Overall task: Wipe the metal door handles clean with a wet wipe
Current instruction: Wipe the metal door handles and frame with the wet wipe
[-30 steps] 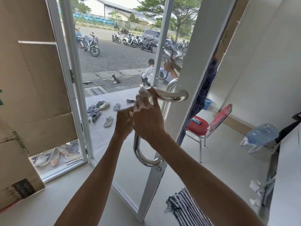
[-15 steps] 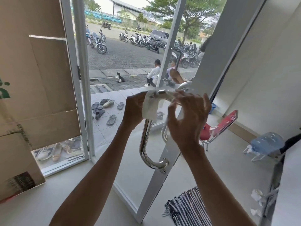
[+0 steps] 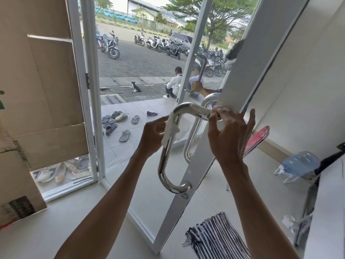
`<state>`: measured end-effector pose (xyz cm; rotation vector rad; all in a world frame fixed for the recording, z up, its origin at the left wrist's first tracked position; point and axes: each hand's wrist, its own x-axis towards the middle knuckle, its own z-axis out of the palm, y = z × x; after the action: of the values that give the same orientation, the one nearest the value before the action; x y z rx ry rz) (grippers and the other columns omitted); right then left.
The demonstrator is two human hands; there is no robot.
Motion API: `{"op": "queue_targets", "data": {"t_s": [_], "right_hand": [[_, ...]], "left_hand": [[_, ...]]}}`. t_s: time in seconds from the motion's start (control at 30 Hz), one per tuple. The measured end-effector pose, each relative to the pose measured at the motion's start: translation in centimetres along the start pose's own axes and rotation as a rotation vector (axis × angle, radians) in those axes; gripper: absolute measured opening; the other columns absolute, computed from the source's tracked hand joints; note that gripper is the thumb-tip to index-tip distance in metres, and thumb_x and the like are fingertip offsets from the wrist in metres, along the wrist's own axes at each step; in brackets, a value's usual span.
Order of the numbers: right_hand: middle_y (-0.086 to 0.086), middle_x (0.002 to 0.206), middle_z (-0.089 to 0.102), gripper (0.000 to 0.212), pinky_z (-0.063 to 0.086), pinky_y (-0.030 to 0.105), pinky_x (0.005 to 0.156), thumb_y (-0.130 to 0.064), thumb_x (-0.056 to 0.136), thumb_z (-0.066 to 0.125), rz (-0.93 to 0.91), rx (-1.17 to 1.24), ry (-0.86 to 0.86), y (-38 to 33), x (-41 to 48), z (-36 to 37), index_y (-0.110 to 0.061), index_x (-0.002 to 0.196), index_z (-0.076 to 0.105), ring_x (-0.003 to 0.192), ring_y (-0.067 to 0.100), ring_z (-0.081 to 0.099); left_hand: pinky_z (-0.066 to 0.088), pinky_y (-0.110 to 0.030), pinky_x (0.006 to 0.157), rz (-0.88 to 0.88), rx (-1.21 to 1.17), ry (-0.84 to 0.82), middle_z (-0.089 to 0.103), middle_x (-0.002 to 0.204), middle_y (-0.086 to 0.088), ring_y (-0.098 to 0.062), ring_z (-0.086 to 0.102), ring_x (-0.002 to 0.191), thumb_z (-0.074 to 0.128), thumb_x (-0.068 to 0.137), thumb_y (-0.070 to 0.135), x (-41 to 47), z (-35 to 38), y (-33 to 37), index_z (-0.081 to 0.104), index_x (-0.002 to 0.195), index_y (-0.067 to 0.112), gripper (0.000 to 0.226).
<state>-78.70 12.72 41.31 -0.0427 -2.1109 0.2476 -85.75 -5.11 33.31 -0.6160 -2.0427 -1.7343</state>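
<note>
A shiny metal D-shaped door handle [image 3: 164, 165] is fixed to the white frame of an open glass door [image 3: 188, 174]. My left hand [image 3: 154, 136] presses a white wet wipe [image 3: 169, 130] around the upper part of the handle's upright bar. My right hand [image 3: 226, 135] pinches the handle's top arm close to the door frame, thumb and fingers closed on the metal. A second handle [image 3: 194, 133] shows through the glass on the door's outer side.
A cardboard box [image 3: 35, 101] fills the left. A striped cloth [image 3: 216, 240] lies on the floor below the door. A red chair [image 3: 256, 140] and a blue water jug [image 3: 300, 163] stand at the right. Sandals [image 3: 119, 122] and seated people [image 3: 174, 85] are outside.
My left hand has slid the wipe from the handle's top bend down onto the upright bar. My right hand has moved from the wipe to the top arm near the frame.
</note>
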Motion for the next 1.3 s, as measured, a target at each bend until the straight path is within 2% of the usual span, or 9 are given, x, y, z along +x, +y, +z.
{"op": "queue_targets", "data": {"t_s": [0.1,0.23,0.4,0.5,0.63,0.7,0.87,1.03,1.3], "right_hand": [[-0.006,0.114,0.071,0.039,0.013,0.053,0.118,-0.041,0.098,0.040,-0.003,0.009,-0.001,-0.3,-0.1,0.0,-0.021,0.107,0.072,0.112,0.010,0.063],[-0.006,0.113,0.072,0.040,0.013,0.051,0.119,-0.041,0.097,0.040,0.013,0.008,0.003,-0.5,-0.1,-0.2,-0.021,0.105,0.073,0.111,0.011,0.063],[-0.008,0.115,0.071,0.041,0.013,0.051,0.119,-0.042,0.097,0.038,0.023,-0.015,-0.013,-0.4,-0.1,-0.5,-0.023,0.107,0.073,0.111,0.008,0.062],[-0.008,0.113,0.072,0.042,0.013,0.051,0.119,-0.042,0.096,0.037,0.023,-0.006,-0.014,-0.7,-0.1,-0.4,-0.022,0.105,0.073,0.110,0.009,0.063],[-0.007,0.113,0.072,0.043,0.014,0.050,0.119,-0.042,0.096,0.037,0.027,-0.001,-0.006,-1.1,-0.1,-0.2,-0.021,0.105,0.074,0.110,0.009,0.064],[-0.007,0.113,0.072,0.042,0.014,0.050,0.119,-0.041,0.096,0.038,0.029,-0.002,0.003,-1.2,-0.1,-0.1,-0.020,0.104,0.074,0.109,0.009,0.064],[-0.006,0.113,0.072,0.042,0.013,0.048,0.120,-0.041,0.096,0.038,0.043,-0.017,0.003,-1.2,-0.3,-0.1,-0.020,0.105,0.073,0.109,0.010,0.064],[-0.006,0.113,0.072,0.041,0.013,0.046,0.120,-0.040,0.096,0.039,0.042,-0.024,0.011,-1.2,-0.3,-0.1,-0.020,0.105,0.074,0.110,0.010,0.064],[-0.004,0.115,0.071,0.042,0.013,0.046,0.120,-0.039,0.095,0.037,0.038,-0.037,0.004,-1.6,-0.5,0.0,-0.019,0.104,0.073,0.110,0.013,0.064]], "left_hand": [[0.055,-0.021,0.082,-0.021,-0.057,0.027,0.073,0.104,0.000,-0.001,0.070,0.092,0.078,0.076,-0.001,0.2,-0.2,1.0,0.063,0.126,0.006,0.053],[0.051,-0.012,0.088,0.119,0.054,0.042,0.065,0.120,0.011,0.008,0.063,0.103,0.077,0.077,0.003,1.6,0.2,3.3,0.056,0.136,0.018,0.064],[0.041,-0.016,0.104,0.205,0.124,-0.160,0.042,0.148,0.008,0.002,0.042,0.132,0.071,0.074,-0.006,0.8,-0.4,2.8,0.034,0.150,0.018,0.089],[0.037,-0.027,0.111,0.112,-0.074,-0.275,0.038,0.151,0.012,-0.002,0.035,0.139,0.061,0.069,0.001,-0.1,-1.5,2.2,0.030,0.152,0.020,0.091],[0.038,-0.032,0.110,0.014,-0.309,-0.213,0.050,0.145,0.002,-0.009,0.044,0.136,0.049,0.076,0.005,-0.3,-2.3,2.7,0.043,0.144,0.010,0.069],[0.044,-0.036,0.108,0.051,-0.151,-0.073,0.058,0.135,0.006,-0.004,0.055,0.124,0.058,0.092,0.012,-0.1,-2.0,2.8,0.054,0.137,0.012,0.045],[0.055,-0.026,0.090,0.082,0.092,0.237,0.074,0.107,0.005,0.000,0.068,0.095,0.082,0.074,0.027,1.1,-0.1,3.6,0.072,0.115,0.020,0.044],[0.056,-0.032,0.086,0.115,0.272,0.263,0.076,0.098,0.003,-0.006,0.071,0.089,0.081,0.071,0.040,2.0,0.4,2.7,0.074,0.110,0.020,0.044],[0.057,-0.028,0.077,-0.116,0.238,0.284,0.077,0.090,0.006,-0.006,0.072,0.084,0.069,0.072,0.056,-1.8,1.8,-0.6,0.078,0.097,0.023,0.043]]}}
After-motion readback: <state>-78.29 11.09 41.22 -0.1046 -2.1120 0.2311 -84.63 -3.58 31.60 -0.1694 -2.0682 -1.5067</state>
